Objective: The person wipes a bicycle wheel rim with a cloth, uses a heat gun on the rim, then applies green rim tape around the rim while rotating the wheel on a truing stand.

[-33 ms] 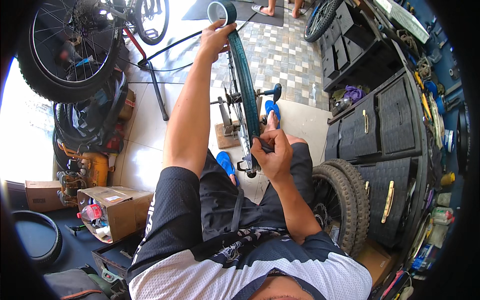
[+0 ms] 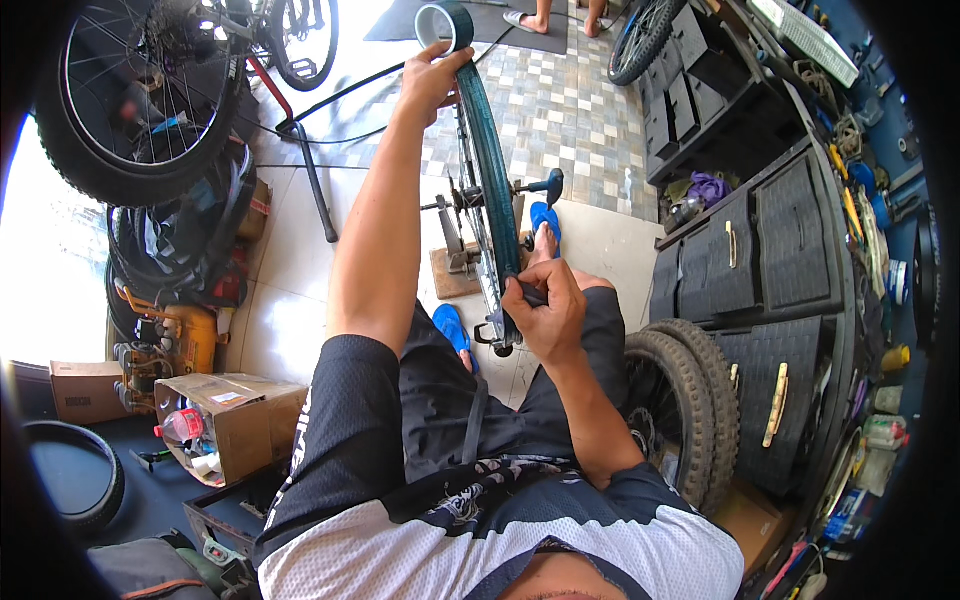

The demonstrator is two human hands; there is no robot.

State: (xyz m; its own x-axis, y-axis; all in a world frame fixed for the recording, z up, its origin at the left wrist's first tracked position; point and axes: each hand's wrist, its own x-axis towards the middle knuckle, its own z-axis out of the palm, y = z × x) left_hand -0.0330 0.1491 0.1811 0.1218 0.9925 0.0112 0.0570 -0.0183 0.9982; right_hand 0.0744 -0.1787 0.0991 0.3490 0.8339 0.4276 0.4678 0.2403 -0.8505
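A bicycle wheel rim (image 2: 487, 262) stands edge-up in front of me in a wheel stand (image 2: 455, 238). Green tape (image 2: 490, 165) runs lengthwise over the rim. My left hand (image 2: 430, 82) is closed on the tape roll (image 2: 460, 28) at the rim's far end, its fingers beside the rim. Closer to me, my right hand (image 2: 550, 308) is closed round a small dark tool (image 2: 533, 295), pressed against the tape at the near part of the rim. Its tip and exact kind are hidden by the fingers.
Knobby tires (image 2: 700, 400) lean by my right leg, beside black drawers (image 2: 790, 240). At left are a bicycle wheel (image 2: 150, 170), an orange compressor (image 2: 190, 335) and a cardboard box (image 2: 255, 425) holding a bottle. Another person's feet (image 2: 540, 22) stand on the far mat.
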